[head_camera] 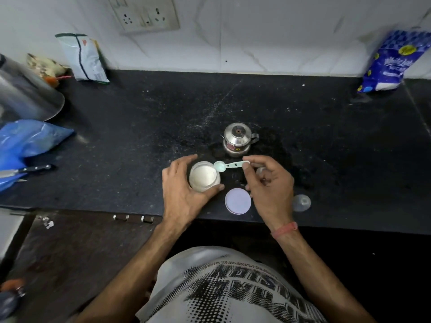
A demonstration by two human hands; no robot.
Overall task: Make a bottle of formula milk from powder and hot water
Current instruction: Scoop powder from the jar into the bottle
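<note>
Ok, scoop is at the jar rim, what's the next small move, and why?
Probably dip the scoop into the powder. Its bowl looks empty at the rim of the open jar, which the left hand steadies, while the right hand pinches the handle.

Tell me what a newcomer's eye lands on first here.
First the two hands at the counter's front edge: the left hand wraps an open jar of white powder, and the right hand holds a pale green scoop at its rim. Just behind stands a small steel pot; a round lid lies in front.
</note>
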